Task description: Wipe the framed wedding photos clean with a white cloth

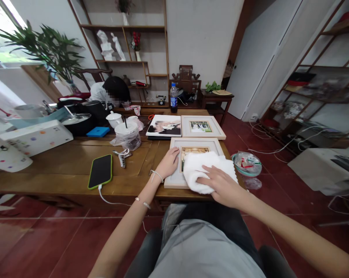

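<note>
A light wooden picture frame (176,180) with a white mat lies face up at the table's front edge. My left hand (169,161) holds its left side, fingers bent over the border. A folded white towel (202,160) covers much of the frame's right half and part of its small picture. My right hand (216,181) is closed on the towel and presses it down on the frame. Just behind lies a second picture frame (215,133) with a small photo in it. Left of that is a large photo print (164,129) on a dark flat stack.
On the wooden table (73,162) lie a charging phone (100,171), a silver metal object (122,157), a bagged cup (127,133) and a blue box (98,132). A bottle (173,98) stands at the back. A person (116,88) leans behind the table. A bagged basin (246,163) is right.
</note>
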Tool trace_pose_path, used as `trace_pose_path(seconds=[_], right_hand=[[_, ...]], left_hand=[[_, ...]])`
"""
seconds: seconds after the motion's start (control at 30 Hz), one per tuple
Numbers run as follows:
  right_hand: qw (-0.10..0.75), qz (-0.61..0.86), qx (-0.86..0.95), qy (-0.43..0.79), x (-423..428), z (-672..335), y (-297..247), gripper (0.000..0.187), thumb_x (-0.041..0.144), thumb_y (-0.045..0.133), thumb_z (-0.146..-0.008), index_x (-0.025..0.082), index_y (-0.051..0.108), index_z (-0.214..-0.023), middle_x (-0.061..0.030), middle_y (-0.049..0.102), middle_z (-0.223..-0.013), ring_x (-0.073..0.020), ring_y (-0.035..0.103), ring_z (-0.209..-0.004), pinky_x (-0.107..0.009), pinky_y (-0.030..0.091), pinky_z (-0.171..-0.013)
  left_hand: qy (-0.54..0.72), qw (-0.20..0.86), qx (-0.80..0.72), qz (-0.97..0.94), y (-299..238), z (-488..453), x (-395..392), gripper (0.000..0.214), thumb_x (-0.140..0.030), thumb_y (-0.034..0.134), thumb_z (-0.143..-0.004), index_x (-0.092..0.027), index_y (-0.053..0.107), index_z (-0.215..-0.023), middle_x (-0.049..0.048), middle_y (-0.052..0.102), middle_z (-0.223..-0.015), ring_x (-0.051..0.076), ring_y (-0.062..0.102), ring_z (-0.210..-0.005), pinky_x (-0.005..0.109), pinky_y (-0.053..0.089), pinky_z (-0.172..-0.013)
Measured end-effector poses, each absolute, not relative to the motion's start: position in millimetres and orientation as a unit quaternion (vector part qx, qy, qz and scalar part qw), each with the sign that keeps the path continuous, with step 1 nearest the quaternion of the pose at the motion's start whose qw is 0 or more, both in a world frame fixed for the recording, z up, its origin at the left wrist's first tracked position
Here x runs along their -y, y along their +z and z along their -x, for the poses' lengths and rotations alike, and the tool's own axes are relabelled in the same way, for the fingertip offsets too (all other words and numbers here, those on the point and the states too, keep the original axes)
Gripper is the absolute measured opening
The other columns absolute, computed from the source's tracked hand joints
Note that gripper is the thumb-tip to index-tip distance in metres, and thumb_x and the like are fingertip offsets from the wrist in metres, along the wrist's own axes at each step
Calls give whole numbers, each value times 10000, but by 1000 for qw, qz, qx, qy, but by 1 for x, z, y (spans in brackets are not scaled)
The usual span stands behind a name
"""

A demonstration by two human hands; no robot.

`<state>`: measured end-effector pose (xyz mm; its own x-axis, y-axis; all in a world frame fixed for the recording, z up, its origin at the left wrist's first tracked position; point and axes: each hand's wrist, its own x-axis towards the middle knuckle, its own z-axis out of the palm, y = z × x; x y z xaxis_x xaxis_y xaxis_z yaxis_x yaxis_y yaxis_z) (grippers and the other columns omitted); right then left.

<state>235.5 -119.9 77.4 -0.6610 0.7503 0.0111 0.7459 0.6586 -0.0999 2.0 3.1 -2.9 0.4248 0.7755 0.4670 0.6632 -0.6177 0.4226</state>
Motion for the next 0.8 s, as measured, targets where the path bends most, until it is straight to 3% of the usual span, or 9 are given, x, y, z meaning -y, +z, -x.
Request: trace_pose_path(seconds=[0.1, 0.27, 0.43, 0.63, 0.8], right_hand=[[28, 419, 908, 9, 83, -239, 68, 702, -3, 458, -625, 230, 524, -1284, -84, 474, -1393, -295, 303, -1354, -518, 236, -1089], [32, 444, 894, -49, 4, -244, 63, 693, -27, 465, -636, 185, 500, -1295, -108, 244, -1528, -312, 170, -1400, -548, 171, -1096], [53, 456, 885, -75, -36, -238, 62, 702, -44, 427, -657, 183, 479, -1319, -85, 301, -1508, -332, 100, -1407, -619, 135, -1066], [11, 424, 905, -28, 20, -234, 63, 695, -43, 398, -663, 192, 495, -1310, -106, 376, -1463, -345, 201, -1375, -596, 262, -1015], [10, 405, 913, 48, 102, -232, 73, 714, -24, 404, -648, 233, 491, -1308, -88, 388, -1455, -321, 255, -1368, -545, 288, -1038]], left_hand=[[324, 89, -426, -840, -2, -1, -4, 382, -159, 381, -888, -77, 542, -1224, 174, 518, -1312, 259, 430, -1282, 467, 340, -1107], [319, 89, -422, -844, -2, 0, -5, 381, -168, 389, -891, -60, 544, -1222, 181, 516, -1314, 262, 436, -1277, 451, 341, -1109], [320, 88, -419, -845, -4, 1, -6, 376, -171, 393, -893, -94, 539, -1231, 158, 533, -1303, 255, 441, -1275, 461, 347, -1103], [321, 88, -421, -844, -3, -1, -6, 375, -176, 390, -897, -67, 542, -1222, 179, 530, -1299, 256, 436, -1278, 455, 341, -1107], [319, 90, -421, -844, -1, -1, -5, 379, -161, 386, -890, -76, 542, -1224, 177, 530, -1299, 254, 442, -1270, 463, 346, -1104]])
